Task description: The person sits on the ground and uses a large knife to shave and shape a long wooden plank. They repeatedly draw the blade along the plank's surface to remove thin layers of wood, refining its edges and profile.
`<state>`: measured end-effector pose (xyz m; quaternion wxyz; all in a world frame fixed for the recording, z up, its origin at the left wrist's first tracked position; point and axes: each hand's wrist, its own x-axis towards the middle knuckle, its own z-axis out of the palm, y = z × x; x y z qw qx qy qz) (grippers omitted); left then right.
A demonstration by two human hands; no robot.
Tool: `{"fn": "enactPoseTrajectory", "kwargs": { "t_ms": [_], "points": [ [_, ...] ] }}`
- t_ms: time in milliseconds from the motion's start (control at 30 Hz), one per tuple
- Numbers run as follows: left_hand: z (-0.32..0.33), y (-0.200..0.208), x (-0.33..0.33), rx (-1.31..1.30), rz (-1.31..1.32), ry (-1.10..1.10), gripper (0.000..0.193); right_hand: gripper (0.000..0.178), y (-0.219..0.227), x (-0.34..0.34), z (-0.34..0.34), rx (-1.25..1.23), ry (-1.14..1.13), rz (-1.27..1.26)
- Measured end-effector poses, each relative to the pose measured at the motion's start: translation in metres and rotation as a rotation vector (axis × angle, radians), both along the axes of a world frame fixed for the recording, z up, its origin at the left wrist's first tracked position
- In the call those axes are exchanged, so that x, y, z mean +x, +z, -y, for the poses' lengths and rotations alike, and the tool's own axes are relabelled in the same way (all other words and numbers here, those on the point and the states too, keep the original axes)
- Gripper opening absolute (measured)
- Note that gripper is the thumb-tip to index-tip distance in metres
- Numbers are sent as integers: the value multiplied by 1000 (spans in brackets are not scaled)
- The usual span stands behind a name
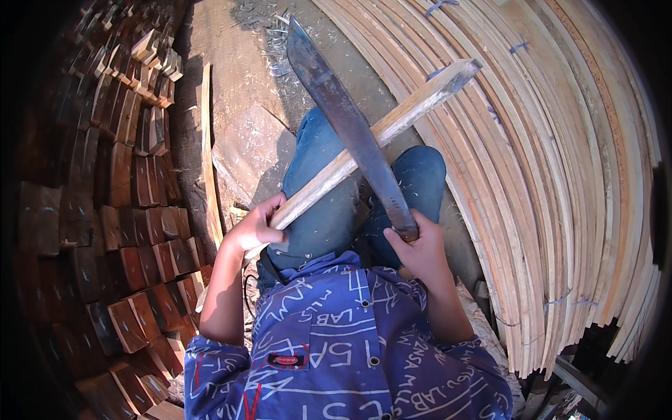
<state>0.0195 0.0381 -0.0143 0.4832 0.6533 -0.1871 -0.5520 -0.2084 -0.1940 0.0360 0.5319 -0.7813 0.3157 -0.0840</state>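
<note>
Broad, dark steel machete (348, 126): tip far left, grip end near right; crosses over pale, rough-hewn wooden stick (318, 187) slanting near left to far right.

Sunlight brightens the ground (224, 49), wood blocks (129, 231) lie shadowed, and fisheye corners are black.

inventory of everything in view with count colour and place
ground: 1, brown, upper centre
wooden stick: 1, pale tan, centre
machete: 1, dark grey, crossing over the stick
loose strip: 1, tan, ground, left
flat slab: 1, brown, ground ahead
wood blocks: many, brown, stacked left
long strips: many, tan, bundled right
ties: several, blue, around the long strips
jeans: one pair, blue, centre
shirt: 1, blue, lower centre
left hand: 1, bare, gripping the stick
right hand: 1, bare, gripping the machete
</note>
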Motion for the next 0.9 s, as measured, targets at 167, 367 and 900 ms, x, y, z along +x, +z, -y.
{"fn": "enactPoseTrajectory", "kwargs": {
  "t_ms": [167,367,900],
  "points": [
    [-6,12,-8,13,194,-32,41,23,0,-14,6,-21,22,36],
    [-18,27,-26,7,459,78,45,23,2,-29,14,-61,7,148],
    [28,64,-40,275,909,-132,61,29,39,16,64,-675,-146,138]
  ]
}}
